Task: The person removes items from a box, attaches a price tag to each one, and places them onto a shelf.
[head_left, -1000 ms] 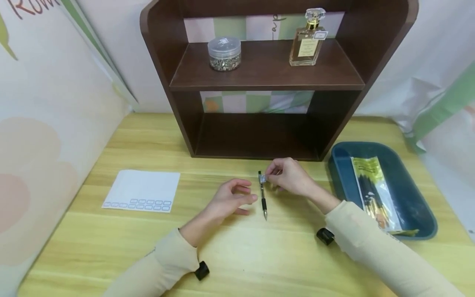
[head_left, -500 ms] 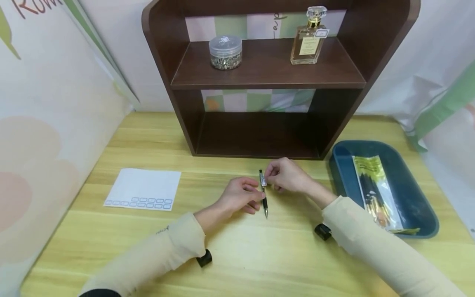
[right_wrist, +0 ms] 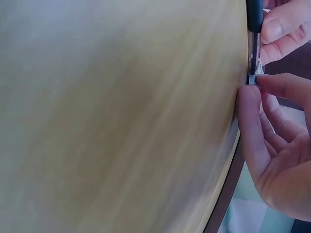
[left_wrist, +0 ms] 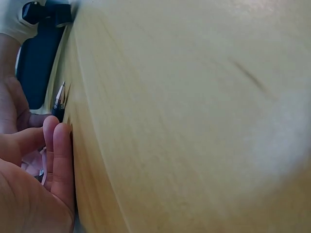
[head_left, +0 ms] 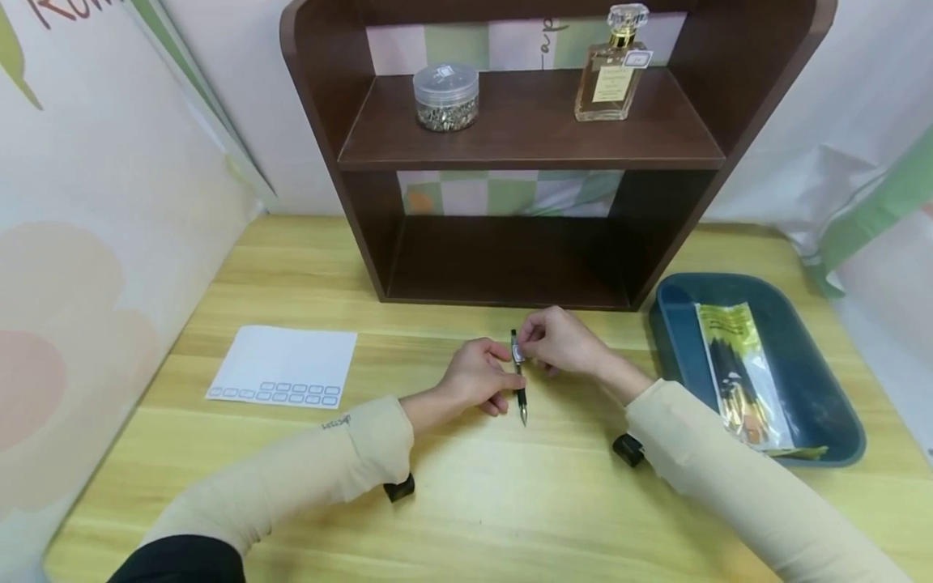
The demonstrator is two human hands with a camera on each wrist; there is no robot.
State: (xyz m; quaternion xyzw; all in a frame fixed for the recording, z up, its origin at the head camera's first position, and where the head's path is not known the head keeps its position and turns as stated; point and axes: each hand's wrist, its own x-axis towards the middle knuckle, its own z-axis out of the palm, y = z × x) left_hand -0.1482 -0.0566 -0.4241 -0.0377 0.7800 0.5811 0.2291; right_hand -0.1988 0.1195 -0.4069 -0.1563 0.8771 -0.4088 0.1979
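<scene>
A black-gripped pen (head_left: 521, 398) lies on the table with its tip toward me. My left hand (head_left: 477, 374) holds it from the left side, the thumb over its barrel. At the pen's upper end, my right hand (head_left: 563, 343) pinches a small white label (head_left: 517, 353) against the barrel. In the right wrist view the pen (right_wrist: 254, 22) runs down to the right hand's fingertips (right_wrist: 250, 94). The left wrist view shows the pen tip (left_wrist: 61, 90) beyond the left fingers, which hide most of the barrel.
A sheet of blue-framed labels (head_left: 284, 364) lies at left. Behind stands a brown shelf (head_left: 532, 146) bearing a lidded clear jar (head_left: 447, 97) and a perfume bottle (head_left: 611, 77). To the right, a dark blue tray (head_left: 820, 405) holds a packet of brushes (head_left: 739, 380).
My left hand has moved right onto the pen, its thumb coming to the barrel. The right hand has brought the label onto the pen and stays there. The view has shifted slightly.
</scene>
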